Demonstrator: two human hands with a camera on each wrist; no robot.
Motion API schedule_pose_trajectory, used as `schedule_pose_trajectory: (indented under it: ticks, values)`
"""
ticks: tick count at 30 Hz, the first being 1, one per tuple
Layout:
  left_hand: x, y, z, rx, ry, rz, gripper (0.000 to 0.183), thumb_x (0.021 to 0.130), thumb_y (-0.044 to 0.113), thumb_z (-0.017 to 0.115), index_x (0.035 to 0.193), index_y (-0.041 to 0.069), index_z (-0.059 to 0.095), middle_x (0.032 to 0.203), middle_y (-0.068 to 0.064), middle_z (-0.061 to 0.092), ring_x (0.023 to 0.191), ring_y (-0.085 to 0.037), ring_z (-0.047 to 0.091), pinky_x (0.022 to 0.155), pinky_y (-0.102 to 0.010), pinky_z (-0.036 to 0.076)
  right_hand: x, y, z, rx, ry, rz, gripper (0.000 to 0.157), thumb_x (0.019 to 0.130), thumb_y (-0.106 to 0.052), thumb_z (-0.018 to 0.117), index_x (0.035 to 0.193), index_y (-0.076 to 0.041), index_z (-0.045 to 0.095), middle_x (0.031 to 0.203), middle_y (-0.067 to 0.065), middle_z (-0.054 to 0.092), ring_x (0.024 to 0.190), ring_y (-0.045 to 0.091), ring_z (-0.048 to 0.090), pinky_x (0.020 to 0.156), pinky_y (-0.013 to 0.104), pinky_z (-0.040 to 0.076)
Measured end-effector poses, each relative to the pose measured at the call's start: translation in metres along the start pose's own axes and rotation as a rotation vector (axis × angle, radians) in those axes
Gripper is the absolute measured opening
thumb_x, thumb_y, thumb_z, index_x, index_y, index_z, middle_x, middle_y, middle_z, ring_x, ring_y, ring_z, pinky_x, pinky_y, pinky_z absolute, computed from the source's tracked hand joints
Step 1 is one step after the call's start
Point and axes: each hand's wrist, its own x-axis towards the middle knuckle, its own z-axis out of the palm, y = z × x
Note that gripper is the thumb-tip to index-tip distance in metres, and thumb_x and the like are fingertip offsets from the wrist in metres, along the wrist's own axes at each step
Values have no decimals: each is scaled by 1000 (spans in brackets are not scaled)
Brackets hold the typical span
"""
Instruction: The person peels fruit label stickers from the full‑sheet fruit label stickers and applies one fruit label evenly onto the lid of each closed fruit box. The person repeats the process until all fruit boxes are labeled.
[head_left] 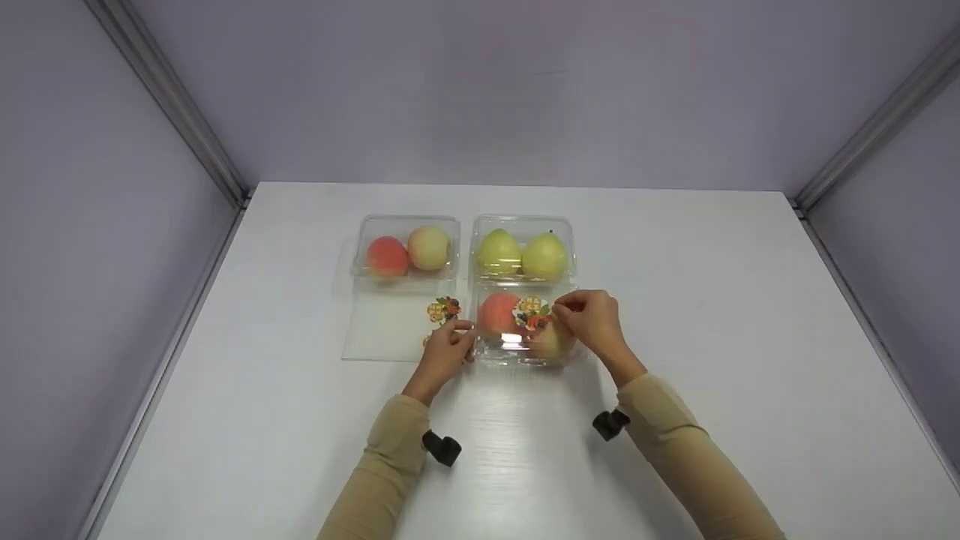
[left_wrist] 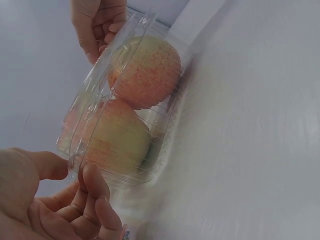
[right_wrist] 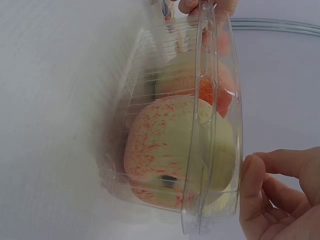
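A clear plastic clamshell box [head_left: 517, 358] holds two round red-and-cream fruits [right_wrist: 160, 145], its lid lying over them. On top of the lid is a colourful fruit-print sticker [head_left: 531, 313]. My left hand [head_left: 448, 349] pinches the box's left edge between thumb and fingers, seen close in the left wrist view. The right hand [head_left: 592, 319] has thumb and forefinger pinched together at the sticker's right edge, right at the lid's surface. Beside the left hand lies a pale backing sheet [head_left: 382, 326] with more printed stickers [head_left: 444, 309], partly covered by that hand.
Behind stand two more clear boxes, one with a red and a cream fruit [head_left: 429, 249], the other with two yellow-green pears [head_left: 545, 256]. All rest on a white table [head_left: 712, 315], with pale walls [head_left: 495, 97] at the back and sides.
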Motion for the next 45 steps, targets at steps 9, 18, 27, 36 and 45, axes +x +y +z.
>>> schedule_pose_trajectory:
  ticks: [9, 18, 27, 36, 45]
  values:
    - [1, 1, 1, -13, -4, -14, 28, 99, 16, 52, 120, -3, 56, 71, 3, 54, 61, -5, 53, 58, -17, 42, -11, 0, 0, -1, 5, -375, 10, 86, -2, 67, 94, 3, 71, 90, 17, 72, 84, 28, 68, 73, 38, 57]
    - [0, 5, -4, 23, -36, -71, 30, 100, 17, 50, 123, -2, 57, 81, -2, 61, 64, -5, 56, 59, -17, 43, -21, 7, 8, -109, -54, -536, 24, 87, -7, 68, 109, 3, 66, 107, 17, 70, 105, 32, 66, 92, 45, 53]
    - [-1, 5, -4, 11, -38, -57, 31, 99, 16, 50, 122, -3, 57, 76, 0, 58, 62, -5, 56, 60, -18, 44, -22, 14, 11, -325, -159, -694, 40, 94, -21, 61, 129, -1, 59, 137, 15, 58, 130, 32, 53, 111, 49, 40]
    - [-3, 5, -3, 23, -19, -50, 29, 99, 16, 50, 120, -3, 58, 75, 1, 58, 60, -4, 56, 58, -17, 44, -25, 15, 19, -468, -326, -697, 57, 99, -35, 49, 147, -5, 38, 157, 12, 34, 147, 32, 31, 121, 54, 21]
    - [-2, 4, -4, 36, -24, -65, 30, 99, 17, 50, 121, -1, 58, 75, 3, 57, 62, -4, 56, 59, -17, 44, -24, 13, 23, -530, -386, -656, 60, 102, -40, 40, 151, -6, 29, 160, 11, 27, 150, 30, 24, 123, 54, 15]
